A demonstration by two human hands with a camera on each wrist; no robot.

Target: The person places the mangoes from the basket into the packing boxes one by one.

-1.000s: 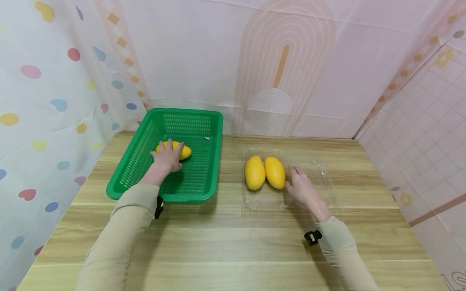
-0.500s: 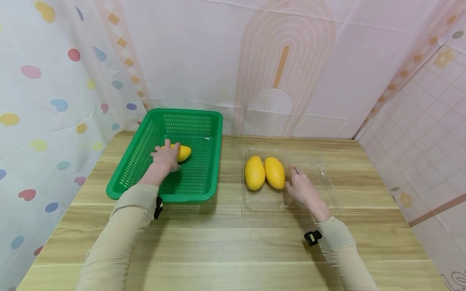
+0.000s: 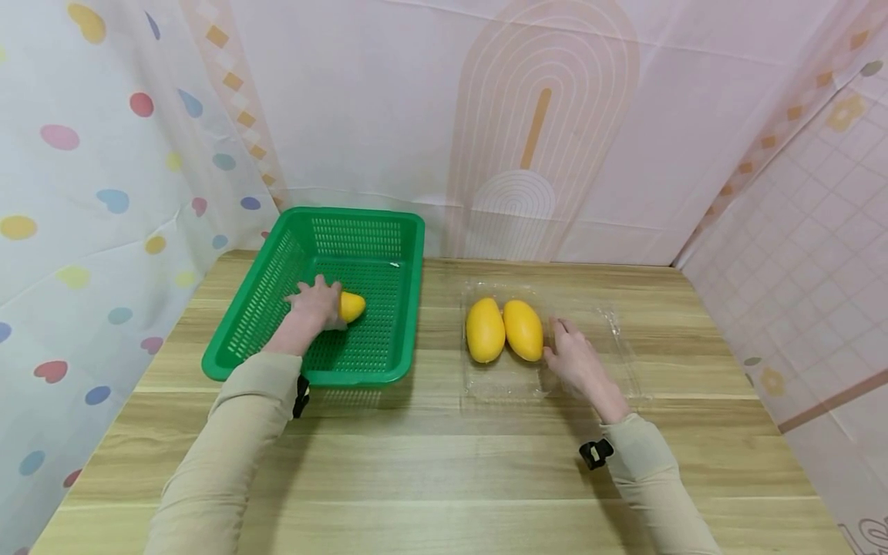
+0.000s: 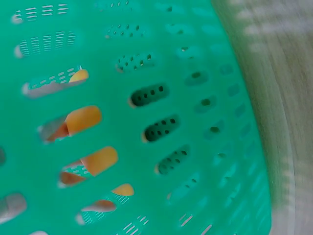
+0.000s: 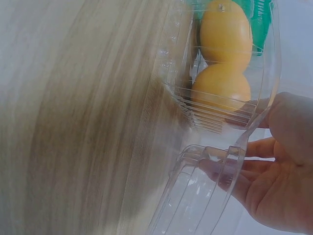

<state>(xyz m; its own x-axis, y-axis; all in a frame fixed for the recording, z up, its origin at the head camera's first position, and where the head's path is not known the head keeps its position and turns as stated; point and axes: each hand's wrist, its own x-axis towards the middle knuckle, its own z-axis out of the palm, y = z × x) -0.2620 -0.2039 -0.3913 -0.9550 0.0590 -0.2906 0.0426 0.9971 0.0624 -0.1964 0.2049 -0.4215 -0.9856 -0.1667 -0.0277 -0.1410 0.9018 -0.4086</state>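
My left hand (image 3: 316, 304) reaches down inside the green plastic basket (image 3: 413, 308) and grips a yellow mango (image 3: 352, 307) by its left part. The mango's right end shows beyond the fingers. Through the basket's slots, the left wrist view shows bits of the mango (image 4: 84, 120) and of the fingers. On the right, a clear plastic clamshell box (image 3: 509, 383) lies opened out, with two mangoes (image 3: 486, 330) side by side in its left half. My right hand (image 3: 577, 356) pinches the box at its middle fold, thumb beside the nearer mango (image 5: 222, 88) in the right wrist view.
The wooden table (image 3: 444, 470) carries both the basket and the box, with a strip of bare wood between them. A patterned cloth (image 3: 347, 116) hangs behind the table and along both sides. A small white scrap (image 3: 395, 264) lies in the basket.
In the basket, my left hand has shifted slightly nearer and turned the mango, its fingers now covering more of it. My right hand and the box have stayed in place.
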